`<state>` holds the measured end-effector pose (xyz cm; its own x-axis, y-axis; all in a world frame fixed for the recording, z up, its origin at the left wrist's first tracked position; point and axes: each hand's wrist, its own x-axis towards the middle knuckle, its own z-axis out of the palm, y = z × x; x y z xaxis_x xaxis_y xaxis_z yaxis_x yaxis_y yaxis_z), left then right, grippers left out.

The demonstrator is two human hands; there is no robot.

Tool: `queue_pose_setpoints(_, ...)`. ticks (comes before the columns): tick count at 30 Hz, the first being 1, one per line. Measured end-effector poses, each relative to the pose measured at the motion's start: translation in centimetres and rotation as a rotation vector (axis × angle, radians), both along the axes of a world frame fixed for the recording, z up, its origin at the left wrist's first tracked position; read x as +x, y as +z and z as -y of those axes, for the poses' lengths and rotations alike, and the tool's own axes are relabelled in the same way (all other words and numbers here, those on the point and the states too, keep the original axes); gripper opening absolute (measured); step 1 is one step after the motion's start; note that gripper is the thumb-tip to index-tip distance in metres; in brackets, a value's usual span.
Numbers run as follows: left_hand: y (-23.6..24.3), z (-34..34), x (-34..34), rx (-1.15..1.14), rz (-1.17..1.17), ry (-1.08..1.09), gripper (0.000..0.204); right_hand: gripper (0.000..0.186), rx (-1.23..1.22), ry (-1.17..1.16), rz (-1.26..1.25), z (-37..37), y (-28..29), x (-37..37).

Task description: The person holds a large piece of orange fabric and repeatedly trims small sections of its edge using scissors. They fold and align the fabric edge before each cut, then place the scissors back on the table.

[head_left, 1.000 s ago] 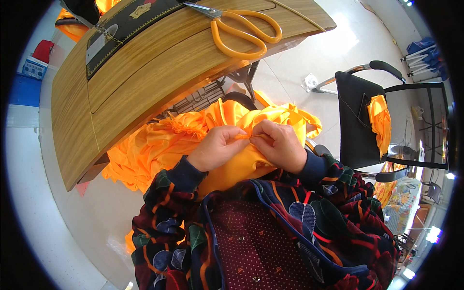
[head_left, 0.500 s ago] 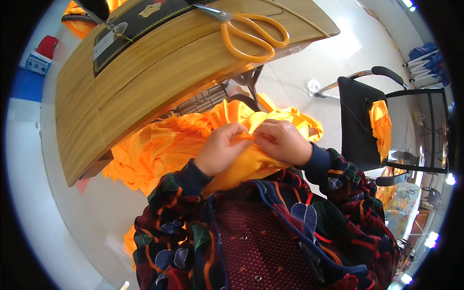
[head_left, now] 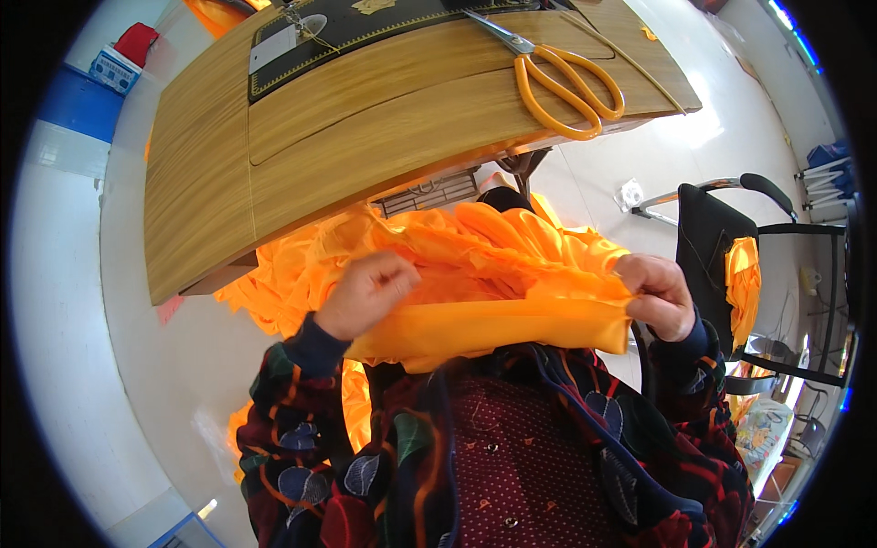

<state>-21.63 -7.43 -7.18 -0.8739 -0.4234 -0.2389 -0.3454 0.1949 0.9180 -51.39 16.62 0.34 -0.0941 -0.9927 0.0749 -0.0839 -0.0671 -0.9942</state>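
Left fingers: curled into a loose fist on the top fold of the orange fabric [head_left: 498, 315], bunching it; the fingertips are tucked under and hidden.
Left hand [head_left: 365, 294]: at the fabric's left end, back of the hand up, a dark blue cuff at the wrist.
Right fingers: pressed together and pinching the right end of the same fold, thumb against the forefingers.
Right hand [head_left: 656, 294]: well apart from the left, at about the same height.
Fabric between the hands: a smooth band pulled out flat from 1 hand to the other, just above the person's chest.
Rest of the fabric: behind the band it rises in crumpled folds, and more of it spills down to the floor at the left, under the table's near edge.
Sleeves and jacket [head_left: 512, 457]: dark cloth with red, orange and blue leaf shapes, open over a maroon dotted top.
Table [head_left: 274, 155]: a wooden sewing table beyond the fabric, with a black plate let into its far part.
Scissors [head_left: 553, 73]: 1 pair with orange handles, lying on the table near its right edge, blades pointing away.
Chair [head_left: 713, 247]: black, to the right, an orange cloth [head_left: 744, 283] draped over it.
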Motion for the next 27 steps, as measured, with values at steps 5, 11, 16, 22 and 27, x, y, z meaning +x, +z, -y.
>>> queue_pose_setpoints(5,-3.8,5.5,-1.3,-0.925,-0.009,-0.107,0.041,0.010,-0.149,-0.126,0.154,-2.1,1.5,-0.3)
queue_pose_setpoints(11,-4.1,6.1,1.6,-0.811,0.247,-0.032,0.045,0.009,-0.151,-0.158,0.316,-4.0,1.2,-2.3)
queue_pose_setpoints(16,0.9,-1.7,8.8,-1.361,-0.117,0.425,0.037,0.013,-0.186,-0.155,0.481,-3.5,-0.4,-4.3)
queue_pose_setpoints(22,-0.5,-7.6,8.9,-0.754,0.280,0.080,0.053,0.013,-0.237,-0.170,0.521,-3.2,-0.7,-4.5)
queue_pose_setpoints(27,2.8,-7.4,6.4,-0.825,0.254,0.129,0.044,0.013,-0.217,-0.117,0.492,-3.7,0.0,-3.8)
